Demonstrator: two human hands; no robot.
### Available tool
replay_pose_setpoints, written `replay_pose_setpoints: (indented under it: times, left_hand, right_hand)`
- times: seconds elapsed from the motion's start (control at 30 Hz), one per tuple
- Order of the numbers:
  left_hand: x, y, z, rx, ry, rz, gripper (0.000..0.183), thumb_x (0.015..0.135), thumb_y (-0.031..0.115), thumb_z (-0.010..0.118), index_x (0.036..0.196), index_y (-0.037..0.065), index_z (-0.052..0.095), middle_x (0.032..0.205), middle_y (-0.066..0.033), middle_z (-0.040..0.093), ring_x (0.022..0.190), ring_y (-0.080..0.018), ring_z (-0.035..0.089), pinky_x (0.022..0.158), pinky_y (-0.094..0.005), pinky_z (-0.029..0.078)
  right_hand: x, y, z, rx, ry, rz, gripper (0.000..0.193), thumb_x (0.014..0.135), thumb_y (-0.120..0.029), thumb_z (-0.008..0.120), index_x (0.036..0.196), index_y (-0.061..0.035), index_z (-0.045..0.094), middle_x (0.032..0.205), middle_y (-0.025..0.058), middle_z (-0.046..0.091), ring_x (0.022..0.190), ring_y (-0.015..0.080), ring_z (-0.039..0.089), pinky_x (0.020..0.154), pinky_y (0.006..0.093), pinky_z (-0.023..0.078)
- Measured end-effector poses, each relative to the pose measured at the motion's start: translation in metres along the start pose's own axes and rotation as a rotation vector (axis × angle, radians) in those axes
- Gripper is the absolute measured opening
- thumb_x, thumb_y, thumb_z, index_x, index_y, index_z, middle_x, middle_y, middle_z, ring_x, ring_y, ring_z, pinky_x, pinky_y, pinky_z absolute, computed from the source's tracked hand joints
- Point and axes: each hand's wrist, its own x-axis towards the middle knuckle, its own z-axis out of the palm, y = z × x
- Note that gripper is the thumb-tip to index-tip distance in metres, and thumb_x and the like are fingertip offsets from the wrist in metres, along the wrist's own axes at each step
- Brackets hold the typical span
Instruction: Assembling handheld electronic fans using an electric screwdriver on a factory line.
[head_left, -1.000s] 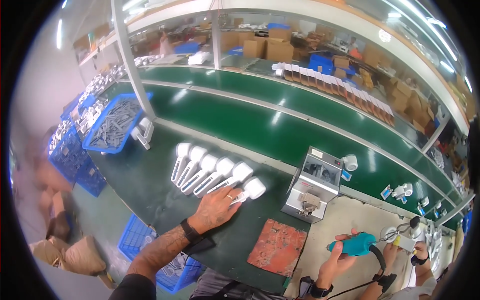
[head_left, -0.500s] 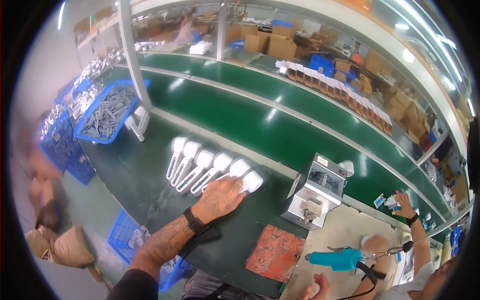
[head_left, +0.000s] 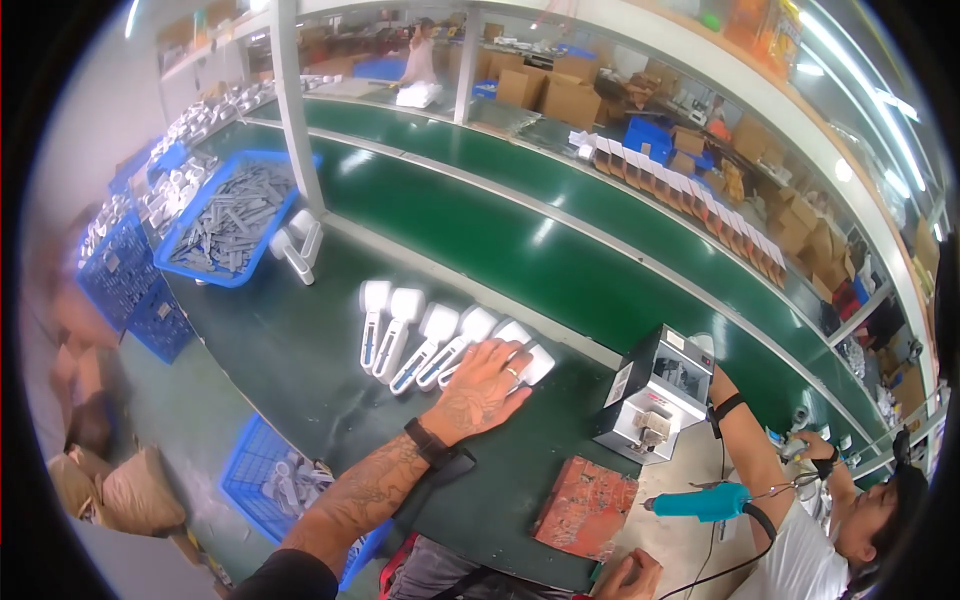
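Observation:
A row of several white spoon-shaped plastic pieces (head_left: 436, 325), wide heads away from me and slotted handles toward me, lies on the dark green table (head_left: 330, 410). My left hand (head_left: 478, 395), a ring on one finger, rests palm down over the right end of the row. Its fingers are spread and touch the last pieces, partly covering them. At the lower edge, my right hand (head_left: 632, 575) shows only in part, its fingers loosely bent and apart with nothing visible in them. Nearest to it are a worn red block (head_left: 586, 508) and a hanging teal electric screwdriver (head_left: 705, 503).
A blue tray (head_left: 165, 262) of grey strips stands far left, with white pieces (head_left: 297, 245) beside it. A boxy machine (head_left: 655, 395) stands right of the row. Beyond runs a green conveyor (head_left: 450, 235). A co-worker (head_left: 800, 540) reaches in at right. A blue basket (head_left: 250, 470) sits below.
The view has shifted, so the table scene sits further right. My left hand stays on the row, fingers more spread. The co-worker's near arm now reaches behind the machine.

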Motion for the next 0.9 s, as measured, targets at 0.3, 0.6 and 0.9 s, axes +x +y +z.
replay_pose_setpoints:
  times: [0.3, 0.6, 0.9]
  left_hand:
    - [-0.01, -0.001, 0.009, -0.013, -0.05, -0.03, 0.06, 0.093, 0.028, 0.073, 0.148, 0.013, 0.054, 0.151, -0.0143, 0.047, 0.142, -0.0359, 0.043, 0.117, -0.0577, 0.032]
    - [-0.01, 0.004, 0.016, -0.028, -0.01, -0.011, 0.064, 0.088, 0.028, 0.077, 0.148, 0.018, 0.057, 0.151, -0.0158, 0.047, 0.14, -0.0381, 0.045, 0.115, -0.0598, 0.034]
    - [-0.01, -0.002, 0.009, -0.014, -0.038, 0.017, 0.063, 0.09, 0.027, 0.076, 0.148, 0.017, 0.056, 0.153, -0.0132, 0.046, 0.14, -0.0385, 0.045, 0.114, -0.0584, 0.038]
  right_hand:
    - [-0.002, -0.004, 0.008, -0.067, 0.107, -0.042, 0.02, 0.099, -0.014, 0.069, 0.116, -0.0037, 0.073, 0.103, 0.0217, 0.072, 0.094, 0.0429, 0.069, 0.086, 0.0493, 0.056]
    - [-0.007, 0.005, 0.013, -0.031, 0.193, -0.044, 0.012, 0.093, -0.002, 0.065, 0.104, 0.0016, 0.067, 0.097, 0.0197, 0.067, 0.091, 0.0408, 0.065, 0.082, 0.0472, 0.052]
    - [-0.002, 0.0, 0.013, -0.001, 0.202, -0.061, 0.011, 0.093, -0.005, 0.066, 0.103, -0.0018, 0.069, 0.093, 0.0166, 0.068, 0.087, 0.0378, 0.065, 0.08, 0.046, 0.052]
